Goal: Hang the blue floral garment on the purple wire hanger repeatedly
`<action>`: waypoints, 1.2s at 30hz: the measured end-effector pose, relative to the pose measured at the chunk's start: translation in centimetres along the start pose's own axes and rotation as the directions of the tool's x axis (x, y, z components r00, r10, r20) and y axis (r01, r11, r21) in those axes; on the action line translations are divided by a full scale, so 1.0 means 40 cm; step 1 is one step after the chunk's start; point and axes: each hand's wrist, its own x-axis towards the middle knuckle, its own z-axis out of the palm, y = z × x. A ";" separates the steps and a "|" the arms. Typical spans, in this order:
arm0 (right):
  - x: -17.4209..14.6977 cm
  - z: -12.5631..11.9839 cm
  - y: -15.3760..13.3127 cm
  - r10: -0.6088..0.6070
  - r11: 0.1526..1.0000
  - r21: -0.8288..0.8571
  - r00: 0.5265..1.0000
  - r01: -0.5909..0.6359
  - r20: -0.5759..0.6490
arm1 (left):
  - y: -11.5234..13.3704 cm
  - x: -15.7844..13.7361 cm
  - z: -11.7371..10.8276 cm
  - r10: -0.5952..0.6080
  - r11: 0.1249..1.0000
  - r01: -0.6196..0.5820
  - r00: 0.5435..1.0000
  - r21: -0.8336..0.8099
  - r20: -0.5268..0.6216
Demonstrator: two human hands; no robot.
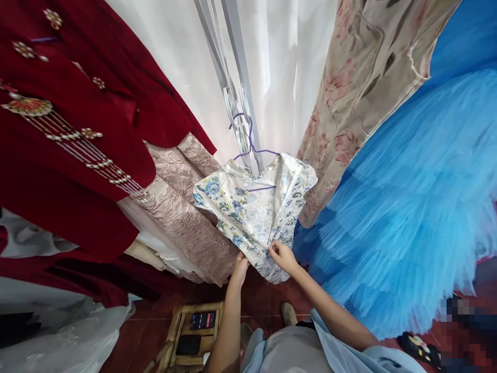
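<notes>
Handling the front opening of the floral blouse (235, 207) calls, we judge, for gentle, even tension. It is in the middle of the scene, on a purple hanger (251, 140) at the pale metal stand (233, 46) on the far side, between brocade cloth (169, 217) on the left and a blue tulle dress (396, 207) on the right. Our left hand (240, 265) is closed on the left part of the hem; our right hand (283, 256) has its fingertips together at the near end of the opening. We cannot tell whether that pinch takes in a zip pull or only fabric. We would do best to let the left hand anchor the cloth low and flat, giving the right a straight edge to work along. Tugging hard towards the near side could tilt the hanger, so small finger movements, clear of loose folds, seem safest.
</notes>
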 end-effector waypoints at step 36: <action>0.297 -0.133 -0.714 -0.079 0.704 0.666 0.959 0.246 -0.272 | -0.012 -0.098 0.027 0.098 0.361 -0.633 0.756 0.685 0.648</action>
